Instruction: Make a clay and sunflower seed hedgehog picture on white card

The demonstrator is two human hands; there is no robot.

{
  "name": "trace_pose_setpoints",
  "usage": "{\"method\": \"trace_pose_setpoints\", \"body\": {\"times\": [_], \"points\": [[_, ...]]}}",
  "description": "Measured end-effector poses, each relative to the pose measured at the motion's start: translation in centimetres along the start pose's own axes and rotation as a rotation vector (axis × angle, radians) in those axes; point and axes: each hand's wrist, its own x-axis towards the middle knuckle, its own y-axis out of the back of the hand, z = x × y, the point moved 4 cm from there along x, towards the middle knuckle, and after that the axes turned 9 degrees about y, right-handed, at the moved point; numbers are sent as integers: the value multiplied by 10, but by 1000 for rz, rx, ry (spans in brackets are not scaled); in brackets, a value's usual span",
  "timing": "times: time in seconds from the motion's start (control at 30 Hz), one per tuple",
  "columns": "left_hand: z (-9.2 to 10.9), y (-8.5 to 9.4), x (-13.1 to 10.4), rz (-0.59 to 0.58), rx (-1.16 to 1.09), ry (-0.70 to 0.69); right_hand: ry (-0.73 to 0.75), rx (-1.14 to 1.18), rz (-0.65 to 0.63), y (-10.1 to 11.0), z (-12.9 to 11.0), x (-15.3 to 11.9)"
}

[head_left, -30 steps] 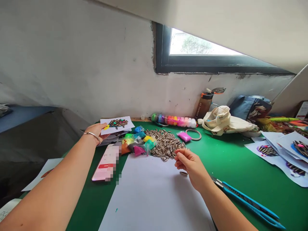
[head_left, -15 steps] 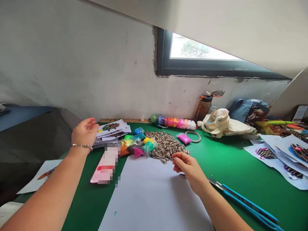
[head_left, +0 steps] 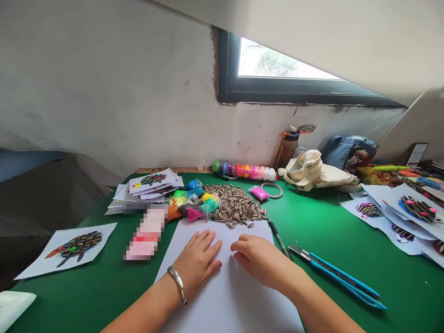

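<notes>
White sheet [head_left: 225,300]: on the table [head_left: 312,222], before the person. Far edge close against coloured packets [head_left: 196,213] and seed pile [head_left: 234,203]; slim dark tool [head_left: 278,238] along right edge; near edge beyond view. Room: green strip at left, up to the pink phone [head_left: 144,238]; broader stretch at right, between the blue cutter [head_left: 343,275] and picture stack [head_left: 391,194]. Condition: plain, flat, shaded under the arms. Left hand [head_left: 199,256]: released, palm down on sheet, fingers spread. Right hand [head_left: 260,256]: fingers curled over sheet; whether grasping anything, cannot tell.
</notes>
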Motion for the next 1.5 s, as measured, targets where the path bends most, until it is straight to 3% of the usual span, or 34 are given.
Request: {"method": "trace_pose_setpoints", "body": {"times": [0.17,0.4,0.5,0.6,0.73,0.9,1.03,1.23,1.37,1.5], "points": [[12,-16,-6,-112,154,91,-157,-127,-22,7,20,-9],[25,-14,-7,-178,245,150,-87,-104,153,0,42,6],[29,-15,-7,-177,236,145,-93,-24,234,-6,45,9],[33,-16,-7,-186,225,128,-79,10,236,-18,40,12],[36,-17,-6,-197,225,125,-39,-149,192,-30,29,22],[36,-17,-5,-210,237,127,-149,-297,287,-28,39,30],[36,-17,-6,-190,232,122,-130,-293,319,-30,38,29],[37,-15,-7,-173,220,106,125,-172,359,-41,12,30],[31,-11,-6,-102,196,78,101,-199,381,-39,24,30],[11,-5,3,25,220,106,100,-207,376,-33,31,28]]}}
